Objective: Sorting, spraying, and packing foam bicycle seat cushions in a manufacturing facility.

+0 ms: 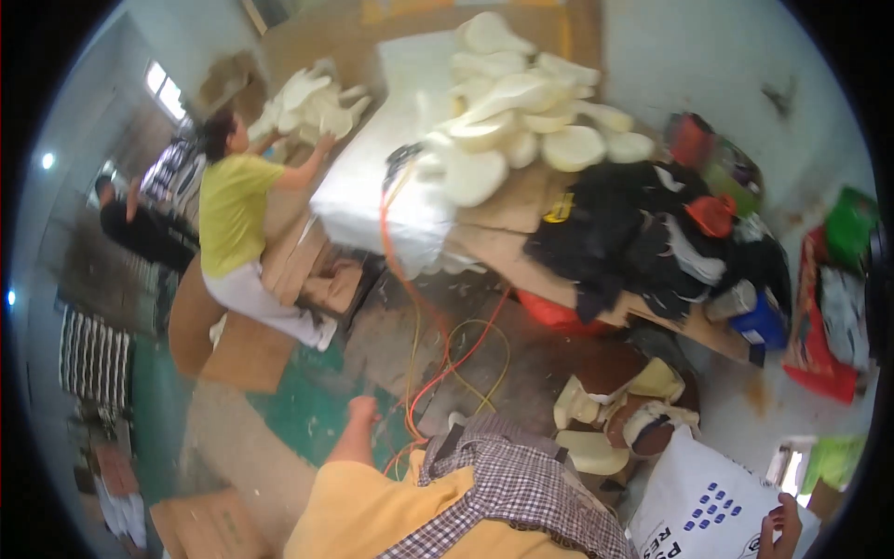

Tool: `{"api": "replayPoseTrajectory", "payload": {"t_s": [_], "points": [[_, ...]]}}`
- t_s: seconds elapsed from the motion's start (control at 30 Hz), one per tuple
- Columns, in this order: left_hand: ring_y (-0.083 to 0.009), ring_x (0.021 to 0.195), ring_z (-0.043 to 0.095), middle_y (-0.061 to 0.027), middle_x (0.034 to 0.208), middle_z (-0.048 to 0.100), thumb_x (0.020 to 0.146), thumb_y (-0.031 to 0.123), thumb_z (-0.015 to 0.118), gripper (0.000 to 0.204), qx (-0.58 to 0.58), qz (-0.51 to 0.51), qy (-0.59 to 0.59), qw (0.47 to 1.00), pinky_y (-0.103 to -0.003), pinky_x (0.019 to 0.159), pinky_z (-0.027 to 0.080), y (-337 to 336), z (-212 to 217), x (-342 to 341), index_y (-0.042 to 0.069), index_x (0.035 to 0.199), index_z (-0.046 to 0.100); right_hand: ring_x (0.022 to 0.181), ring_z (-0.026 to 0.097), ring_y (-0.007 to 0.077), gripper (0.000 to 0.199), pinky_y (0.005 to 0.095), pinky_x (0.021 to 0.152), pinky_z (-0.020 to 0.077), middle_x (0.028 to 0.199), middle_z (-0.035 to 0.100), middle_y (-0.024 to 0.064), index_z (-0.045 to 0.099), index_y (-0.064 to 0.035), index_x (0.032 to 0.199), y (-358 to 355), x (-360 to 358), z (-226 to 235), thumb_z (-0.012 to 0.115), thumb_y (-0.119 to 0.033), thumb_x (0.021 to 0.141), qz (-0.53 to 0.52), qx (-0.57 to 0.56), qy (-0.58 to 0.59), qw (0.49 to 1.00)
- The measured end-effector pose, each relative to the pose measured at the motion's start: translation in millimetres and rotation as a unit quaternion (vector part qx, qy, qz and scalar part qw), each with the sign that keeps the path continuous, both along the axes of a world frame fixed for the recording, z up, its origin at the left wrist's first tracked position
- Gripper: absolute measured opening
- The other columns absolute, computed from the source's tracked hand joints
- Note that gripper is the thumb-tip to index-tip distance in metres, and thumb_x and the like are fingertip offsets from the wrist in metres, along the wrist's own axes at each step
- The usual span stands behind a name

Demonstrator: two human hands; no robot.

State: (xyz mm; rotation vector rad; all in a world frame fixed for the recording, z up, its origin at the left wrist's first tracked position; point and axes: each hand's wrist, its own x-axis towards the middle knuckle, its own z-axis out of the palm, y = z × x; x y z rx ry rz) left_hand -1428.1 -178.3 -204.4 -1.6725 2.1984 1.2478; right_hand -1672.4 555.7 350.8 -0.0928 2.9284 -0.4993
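My left hand (364,408) hangs beside my yellow sleeve, over the floor near the orange and yellow hoses (438,373). Its fingers are blurred, and nothing shows in it. At the lower right edge my right hand (784,526) appears in part, fingers up and apart, in front of a white printed sack (694,494). Whether it touches the sack I cannot tell. Ahead stands a table with a white cover (372,186), which bears a heap of cream-coloured foam pads (521,102). Both hands are away from that heap.
A person in a yellow-green top (233,214) reaches into another foam pile (312,107) at the left. Dark clothes (624,233) lie on the table's right part. Foam and brown pieces (624,405) sit low right. Cardboard (247,354) stands left; another person (135,228) is farther off.
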Motion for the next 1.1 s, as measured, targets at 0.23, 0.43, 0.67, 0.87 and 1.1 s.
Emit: {"api": "replayPoseTrajectory", "payload": {"t_s": [0.23,0.43,0.67,0.87,1.1], "points": [[-0.0267,0.057,0.061,-0.0082,0.084,0.058,0.082,0.013,0.048,0.029,0.110,0.162,-0.200,0.960,-0.035,0.045,0.045,2,-9,220,0.010,0.111,0.051,0.083,0.055,0.0210,0.041,0.0312,0.076,0.0450,0.095,0.056,0.0120,0.054,-0.0049,0.116,-217,-133,-54,0.063,-0.002,0.076,0.277,0.103,0.079,0.952],[-0.0274,0.065,0.063,-0.0086,0.089,0.058,0.083,0.017,0.050,0.030,0.208,0.480,0.129,0.843,-0.037,0.049,0.048,18,18,159,0.011,0.113,0.049,0.066,0.060,0.0254,0.028,0.0354,0.062,0.0480,0.073,0.060,0.0150,0.058,-0.0028,0.101,-456,-179,-135,0.066,-0.010,0.075,0.376,-0.021,-0.083,0.923],[-0.0303,0.057,0.060,-0.0111,0.072,0.061,0.067,0.017,0.072,0.020,-0.101,-0.097,-0.072,0.987,-0.039,0.054,0.051,1,37,181,0.003,0.077,0.062,0.082,0.062,0.0201,0.028,0.0318,0.073,0.0497,0.090,0.066,0.0126,0.061,0.0007,0.104,-662,-204,-309,0.063,-0.016,0.083,0.416,-0.264,-0.176,0.852],[-0.0377,0.071,0.060,-0.0213,0.070,0.060,0.073,0.031,0.060,0.030,-0.070,0.013,-0.236,0.969,-0.046,0.064,0.046,-72,45,221,0.002,0.074,0.062,0.078,0.064,0.0246,0.032,0.0339,0.071,0.0521,0.096,0.064,0.0150,0.061,-0.0005,0.103,-842,-239,-384,0.066,-0.019,0.077,0.376,-0.333,-0.100,0.859],[-0.0250,0.057,0.054,-0.0103,0.060,0.052,0.077,0.023,0.057,0.017,-0.020,0.301,0.085,0.950,-0.038,0.050,0.042,-340,31,24,0.007,0.072,0.055,0.114,0.042,0.0392,0.056,0.0440,0.096,0.0372,0.121,0.045,0.0253,0.050,-0.0012,0.113,-1011,-368,-458,0.075,-0.025,0.069,0.252,-0.279,0.163,0.912]]}}
